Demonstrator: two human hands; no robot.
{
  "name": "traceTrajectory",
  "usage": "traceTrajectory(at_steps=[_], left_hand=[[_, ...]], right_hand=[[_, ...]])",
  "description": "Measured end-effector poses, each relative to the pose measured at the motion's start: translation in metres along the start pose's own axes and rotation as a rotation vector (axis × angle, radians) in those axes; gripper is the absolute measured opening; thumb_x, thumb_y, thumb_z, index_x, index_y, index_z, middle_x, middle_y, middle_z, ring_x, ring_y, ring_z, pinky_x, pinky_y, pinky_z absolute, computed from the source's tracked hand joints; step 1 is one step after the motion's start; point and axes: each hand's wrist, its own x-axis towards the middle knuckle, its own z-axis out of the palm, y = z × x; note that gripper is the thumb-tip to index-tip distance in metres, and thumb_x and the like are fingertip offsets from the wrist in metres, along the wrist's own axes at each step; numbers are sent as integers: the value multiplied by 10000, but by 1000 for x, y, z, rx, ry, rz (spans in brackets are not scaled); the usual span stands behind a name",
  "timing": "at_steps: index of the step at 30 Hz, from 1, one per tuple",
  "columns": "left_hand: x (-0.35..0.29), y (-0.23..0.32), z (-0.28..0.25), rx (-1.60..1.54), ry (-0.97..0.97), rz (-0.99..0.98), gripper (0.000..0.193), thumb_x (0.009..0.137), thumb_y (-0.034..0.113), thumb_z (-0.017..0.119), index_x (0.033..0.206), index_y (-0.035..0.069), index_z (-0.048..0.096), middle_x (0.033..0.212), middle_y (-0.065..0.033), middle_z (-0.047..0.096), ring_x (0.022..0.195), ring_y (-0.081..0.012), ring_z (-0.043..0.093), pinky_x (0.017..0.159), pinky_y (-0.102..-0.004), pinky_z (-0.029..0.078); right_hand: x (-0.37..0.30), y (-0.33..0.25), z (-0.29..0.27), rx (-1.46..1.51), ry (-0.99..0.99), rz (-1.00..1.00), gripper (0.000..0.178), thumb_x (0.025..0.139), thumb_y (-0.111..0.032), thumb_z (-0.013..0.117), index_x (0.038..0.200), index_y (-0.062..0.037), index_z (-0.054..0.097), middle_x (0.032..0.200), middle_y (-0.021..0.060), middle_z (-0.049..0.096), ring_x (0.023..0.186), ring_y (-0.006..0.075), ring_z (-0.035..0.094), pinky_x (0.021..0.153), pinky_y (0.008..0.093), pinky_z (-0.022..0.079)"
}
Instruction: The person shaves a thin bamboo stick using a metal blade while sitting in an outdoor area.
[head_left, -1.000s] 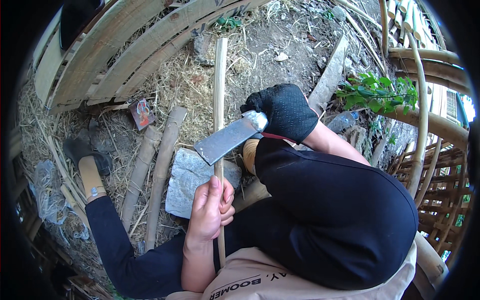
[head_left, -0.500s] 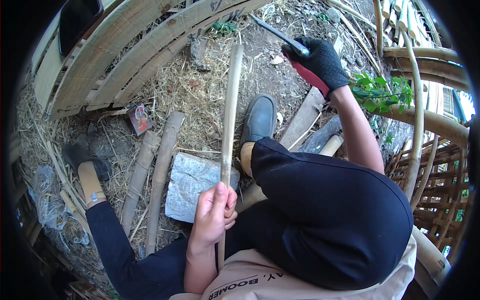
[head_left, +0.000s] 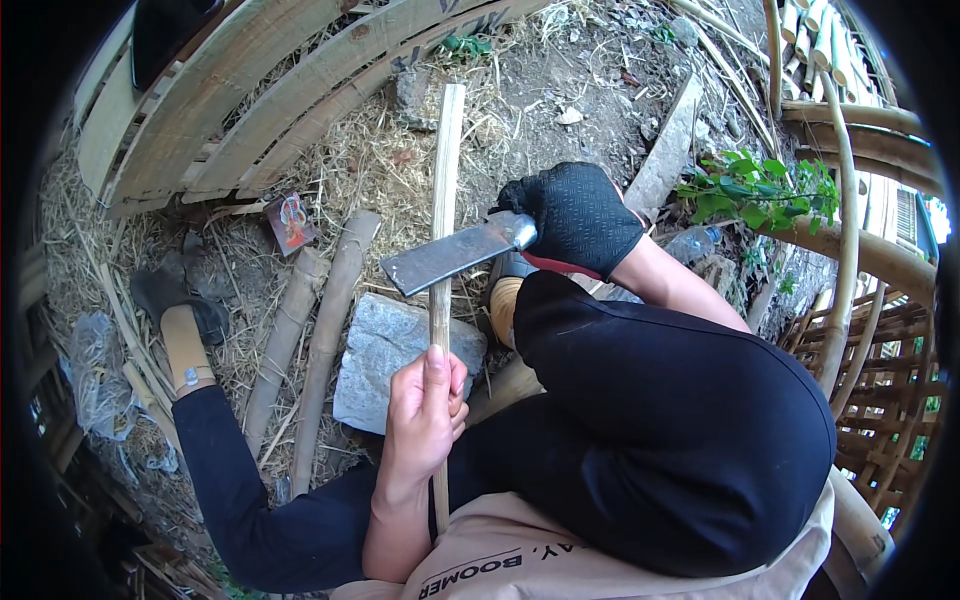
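My left hand is bare and wrapped round the lower part of a bamboo stick, thumb on top. The stick stands out away from me, passing over a pale stone block. A black and red glove covers my right hand, which is closed on a wide, flat metal blade, a chopping knife. Its handle is hidden in the glove. The blade lies across the stick, just beyond my left hand; whether its edge touches the wood I cannot tell.
Two bamboo poles lie left of the stone on straw-strewn ground. A slatted wooden panel stands at the far left, with a dark phone on it. To the right are a leafy plant and a bamboo frame.
My right hand has swung the knife from the far right toward me and leftward, bringing the blade over the stick. The stick's far end has shifted slightly left.
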Motion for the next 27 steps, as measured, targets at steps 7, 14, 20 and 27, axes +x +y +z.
traceTrajectory(at_steps=[7, 14, 20, 27], left_hand=[[-4, -11, 3, 49, -55, -12, 442, 1107, 389, 342, 804, 83, 441, 560, 75, 285, 403, -3, 233, 373, -213, 165], [3, -1, -15, -93, -37, -52, 453, 1102, 415, 349, 784, 102, 423, 557, 83, 269, 394, 4, 195, 354, -211, 133], [9, 1, -21, -203, -143, -117, 439, 1101, 425, 339, 806, 108, 413, 557, 81, 247, 396, 1, 174, 354, -216, 118], [18, -17, -30, -515, -468, -205, 479, 1088, 478, 323, 779, 118, 388, 544, 83, 226, 388, -9, 140, 349, -212, 124]], right_hand=[[30, 43, -13, -8, 231, 295, 247, 805, -340, 690, 948, -152, 763, 844, 166, 729, 790, 356, 718, 752, 444, 575], [8, 65, -47, 185, 398, 372, 273, 845, -343, 725, 973, -105, 758, 817, 165, 727, 748, 322, 720, 705, 396, 556], [-11, 12, -13, 199, 139, -39, 242, 738, -216, 793, 934, -91, 727, 763, 159, 691, 729, 329, 697, 703, 404, 538], [4, 9, 5, 66, 84, -101, 201, 714, -279, 724, 875, -159, 719, 766, 138, 697, 765, 363, 697, 700, 461, 553]])
